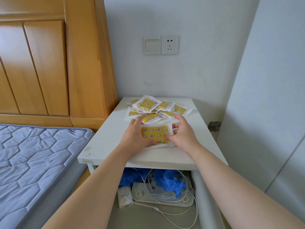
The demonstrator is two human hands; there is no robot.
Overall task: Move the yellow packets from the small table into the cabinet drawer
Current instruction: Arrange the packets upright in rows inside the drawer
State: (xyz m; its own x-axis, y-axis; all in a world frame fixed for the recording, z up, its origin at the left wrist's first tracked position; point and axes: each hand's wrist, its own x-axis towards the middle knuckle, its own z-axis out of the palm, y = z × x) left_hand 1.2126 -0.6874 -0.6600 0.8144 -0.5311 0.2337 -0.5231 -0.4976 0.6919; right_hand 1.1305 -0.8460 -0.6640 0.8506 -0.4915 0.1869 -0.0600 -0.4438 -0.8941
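Head cam: fingers (140, 119) of left hand (135, 136) curl over far-left edge of yellow packet stack (154, 134), thumb on near edge; right hand (184, 136) pinches its right side, fingers curled. Stack sits mid small table (105, 142), w/ loose packet pile (148, 105) just beyond the fingertips, twd far edge.

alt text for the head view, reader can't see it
A person's left hand and right hand grip a stack of yellow packets on a small white table, with a loose pile of packets behind it. A blue mattress lies left; cables sit under the table.
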